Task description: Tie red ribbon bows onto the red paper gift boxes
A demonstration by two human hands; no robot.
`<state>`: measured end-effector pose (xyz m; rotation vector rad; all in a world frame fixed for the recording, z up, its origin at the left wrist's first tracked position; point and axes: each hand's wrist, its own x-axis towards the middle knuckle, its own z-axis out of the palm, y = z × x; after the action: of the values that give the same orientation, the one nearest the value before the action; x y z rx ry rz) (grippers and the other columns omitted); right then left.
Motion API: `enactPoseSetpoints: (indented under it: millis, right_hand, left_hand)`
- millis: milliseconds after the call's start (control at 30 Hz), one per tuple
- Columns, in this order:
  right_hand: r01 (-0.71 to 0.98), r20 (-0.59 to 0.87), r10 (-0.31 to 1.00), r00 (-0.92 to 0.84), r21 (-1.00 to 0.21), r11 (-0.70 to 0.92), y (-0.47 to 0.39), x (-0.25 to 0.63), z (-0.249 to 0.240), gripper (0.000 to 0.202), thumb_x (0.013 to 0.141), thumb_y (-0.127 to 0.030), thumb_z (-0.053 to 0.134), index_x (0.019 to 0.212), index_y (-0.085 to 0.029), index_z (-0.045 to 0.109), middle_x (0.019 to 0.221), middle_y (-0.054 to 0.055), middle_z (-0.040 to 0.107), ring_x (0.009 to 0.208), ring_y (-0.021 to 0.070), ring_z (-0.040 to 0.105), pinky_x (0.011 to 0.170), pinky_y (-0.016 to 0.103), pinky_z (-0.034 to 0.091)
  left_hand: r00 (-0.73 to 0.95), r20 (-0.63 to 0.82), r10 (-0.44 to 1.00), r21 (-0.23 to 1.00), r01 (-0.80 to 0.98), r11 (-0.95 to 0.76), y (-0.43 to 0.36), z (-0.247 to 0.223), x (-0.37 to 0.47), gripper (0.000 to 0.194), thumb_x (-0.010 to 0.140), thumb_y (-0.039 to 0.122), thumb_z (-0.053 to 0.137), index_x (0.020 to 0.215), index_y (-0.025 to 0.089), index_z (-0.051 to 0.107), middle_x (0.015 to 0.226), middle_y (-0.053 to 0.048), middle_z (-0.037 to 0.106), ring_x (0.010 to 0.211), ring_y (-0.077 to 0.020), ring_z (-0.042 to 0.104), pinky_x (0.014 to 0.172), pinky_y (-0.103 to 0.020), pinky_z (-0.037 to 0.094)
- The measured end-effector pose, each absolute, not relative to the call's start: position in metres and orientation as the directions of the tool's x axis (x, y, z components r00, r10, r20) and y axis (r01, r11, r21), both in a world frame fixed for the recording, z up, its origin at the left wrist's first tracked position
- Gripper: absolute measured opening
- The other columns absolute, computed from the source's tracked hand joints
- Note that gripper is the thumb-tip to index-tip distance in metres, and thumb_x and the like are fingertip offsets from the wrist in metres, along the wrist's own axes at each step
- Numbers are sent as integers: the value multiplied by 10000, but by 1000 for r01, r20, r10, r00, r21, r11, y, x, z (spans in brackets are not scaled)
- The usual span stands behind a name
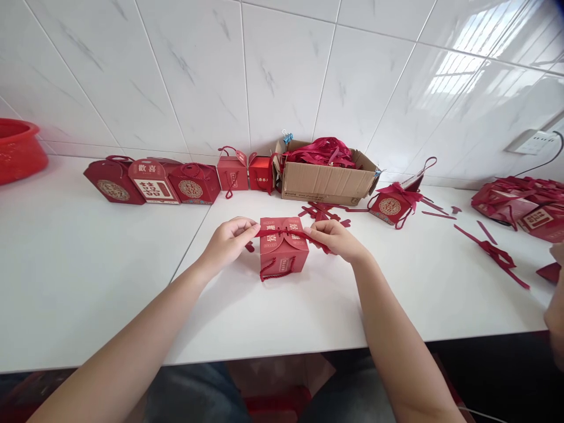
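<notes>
A small red gift box with gold characters stands upright on the white table, a twisted red cord handle hanging on its near side. A red ribbon runs across its top through slots. My left hand pinches the ribbon at the box's left edge. At the right edge, my right hand pinches the ribbon's other side, and loose ribbon hangs below those fingers. The ribbon is stretched between both hands.
Finished-looking red boxes line the wall at left. Behind my box sits a cardboard carton of ribbons. A bowed box, ribbon scraps and a pile of red boxes lie right. Another person's hand shows at the right edge.
</notes>
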<state>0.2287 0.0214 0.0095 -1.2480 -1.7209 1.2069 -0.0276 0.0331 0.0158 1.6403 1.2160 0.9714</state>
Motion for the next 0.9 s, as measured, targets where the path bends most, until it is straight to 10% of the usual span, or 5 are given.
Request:
enactPoseSetpoints:
  millis: [167, 900]
  right_hand:
    - [108, 63, 915, -398, -988, 115, 19, 240, 15, 395, 770, -514, 691, 629, -165, 573, 558, -41, 430, 519, 77, 368, 497, 237, 313]
    - [134, -19, 836, -548, -989, 65, 8, 241, 25, 199, 760, -351, 736, 796, -156, 713, 625, -15, 565, 557, 81, 477, 527, 237, 404]
  left_hand:
    - [231, 115, 966, 932, 312, -185, 33, 14, -25, 418, 781, 507, 596, 585, 164, 461, 976, -54, 634, 647, -124, 559, 562, -251, 449]
    - [260, 184, 948, 872, 402, -280, 31, 10, -24, 391, 795, 442, 547, 523, 181, 443, 1010, -77, 635, 901, -220, 602, 777, -325, 445]
